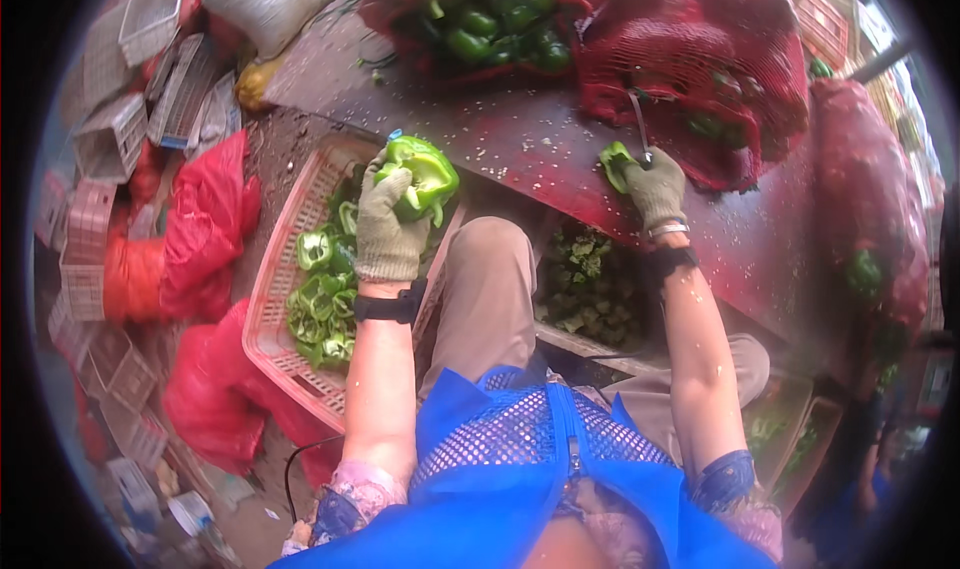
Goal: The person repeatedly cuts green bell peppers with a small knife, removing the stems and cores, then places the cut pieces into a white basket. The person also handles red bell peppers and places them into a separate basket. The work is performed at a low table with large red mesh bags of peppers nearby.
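My left hand, in a knitted glove, grips a green bell pepper that is cut open, its hollow inside showing. Below and beside that hand is a pink plastic crate holding cut green peppers. Over the table, my gloved right hand is closed around a knife, whose thin blade points away from me; the handle is hidden in the glove. A piece of green pepper is pinched at the same hand's thumb side.
Red mesh sacks of whole green peppers lie on the seed-strewn table. Under its edge, a container holds pepper scraps. At left are pink sacks and stacked plastic crates. Another long sack stands right.
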`<action>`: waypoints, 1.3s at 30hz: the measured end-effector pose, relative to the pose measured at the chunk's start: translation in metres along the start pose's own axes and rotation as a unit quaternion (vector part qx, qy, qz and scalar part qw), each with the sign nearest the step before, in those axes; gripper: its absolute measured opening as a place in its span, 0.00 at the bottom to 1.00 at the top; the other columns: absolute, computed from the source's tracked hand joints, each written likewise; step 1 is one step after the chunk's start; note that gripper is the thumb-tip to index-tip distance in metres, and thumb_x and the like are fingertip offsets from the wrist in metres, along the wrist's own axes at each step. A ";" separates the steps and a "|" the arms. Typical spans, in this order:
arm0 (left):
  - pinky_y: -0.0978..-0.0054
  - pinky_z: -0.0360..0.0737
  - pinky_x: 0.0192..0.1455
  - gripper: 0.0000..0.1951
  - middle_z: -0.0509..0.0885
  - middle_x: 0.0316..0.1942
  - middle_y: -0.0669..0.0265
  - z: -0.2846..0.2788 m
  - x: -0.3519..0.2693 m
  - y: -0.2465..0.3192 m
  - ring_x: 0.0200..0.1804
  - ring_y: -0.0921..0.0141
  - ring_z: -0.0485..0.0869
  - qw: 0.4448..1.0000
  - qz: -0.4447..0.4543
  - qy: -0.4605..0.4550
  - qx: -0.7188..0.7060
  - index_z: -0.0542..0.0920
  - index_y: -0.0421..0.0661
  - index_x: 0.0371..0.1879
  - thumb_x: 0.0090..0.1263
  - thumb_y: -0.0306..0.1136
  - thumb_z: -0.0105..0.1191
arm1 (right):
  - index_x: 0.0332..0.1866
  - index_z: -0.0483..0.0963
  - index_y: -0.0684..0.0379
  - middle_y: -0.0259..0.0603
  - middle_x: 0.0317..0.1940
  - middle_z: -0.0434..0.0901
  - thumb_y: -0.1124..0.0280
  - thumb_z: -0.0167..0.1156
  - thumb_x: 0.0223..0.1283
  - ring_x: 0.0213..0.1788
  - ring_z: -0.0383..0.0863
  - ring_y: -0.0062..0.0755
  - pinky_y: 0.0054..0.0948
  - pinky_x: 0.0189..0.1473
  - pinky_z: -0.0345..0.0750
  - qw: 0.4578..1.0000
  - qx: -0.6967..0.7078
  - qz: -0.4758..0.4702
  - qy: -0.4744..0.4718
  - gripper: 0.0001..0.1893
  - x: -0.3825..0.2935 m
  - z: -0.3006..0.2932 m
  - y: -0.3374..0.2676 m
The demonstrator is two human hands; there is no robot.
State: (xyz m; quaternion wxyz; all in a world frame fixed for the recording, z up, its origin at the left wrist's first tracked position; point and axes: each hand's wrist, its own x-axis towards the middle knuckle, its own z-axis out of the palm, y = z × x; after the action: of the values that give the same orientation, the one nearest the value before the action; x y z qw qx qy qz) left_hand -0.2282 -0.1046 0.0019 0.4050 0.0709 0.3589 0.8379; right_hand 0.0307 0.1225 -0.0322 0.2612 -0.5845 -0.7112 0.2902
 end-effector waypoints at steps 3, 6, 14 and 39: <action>0.62 0.83 0.58 0.21 0.79 0.52 0.61 0.004 -0.009 0.006 0.54 0.63 0.81 1.000 0.016 -0.018 -0.001 0.73 0.45 0.59 0.65 0.22 0.53 | 0.35 0.82 0.62 0.39 0.23 0.83 0.61 0.70 0.56 0.26 0.82 0.30 0.31 0.33 0.76 0.991 0.129 0.039 0.011 0.14 -0.015 0.001 -0.009; 0.63 0.83 0.59 0.22 0.79 0.54 0.60 0.009 -0.012 0.014 0.55 0.64 0.81 0.996 0.052 -0.069 -0.002 0.72 0.45 0.60 0.65 0.22 0.53 | 0.33 0.83 0.62 0.29 0.23 0.81 0.67 0.68 0.57 0.25 0.77 0.16 0.24 0.28 0.74 0.963 0.260 0.070 -0.025 0.08 -0.043 0.004 -0.076; 0.69 0.78 0.61 0.23 0.77 0.54 0.64 0.079 -0.052 0.044 0.54 0.70 0.78 0.973 0.145 -0.111 0.143 0.73 0.44 0.61 0.64 0.23 0.53 | 0.53 0.79 0.62 0.31 0.34 0.82 0.65 0.72 0.57 0.26 0.76 0.16 0.18 0.26 0.73 0.843 0.478 0.032 -0.243 0.21 -0.102 -0.024 -0.171; 0.73 0.84 0.34 0.07 0.82 0.37 0.65 0.119 -0.031 -0.162 0.34 0.70 0.84 0.943 -0.255 -0.135 0.168 0.77 0.44 0.47 0.74 0.30 0.55 | 0.36 0.78 0.61 0.35 0.22 0.76 0.70 0.57 0.62 0.16 0.72 0.25 0.23 0.17 0.71 0.718 0.652 0.242 0.003 0.06 -0.097 -0.029 0.011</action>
State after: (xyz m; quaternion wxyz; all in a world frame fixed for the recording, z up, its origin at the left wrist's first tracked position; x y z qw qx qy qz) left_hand -0.0577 0.0046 -0.0122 0.6321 0.1568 0.4424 0.6166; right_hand 0.0760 0.0322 -0.0235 0.5009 -0.4227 -0.1788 0.7338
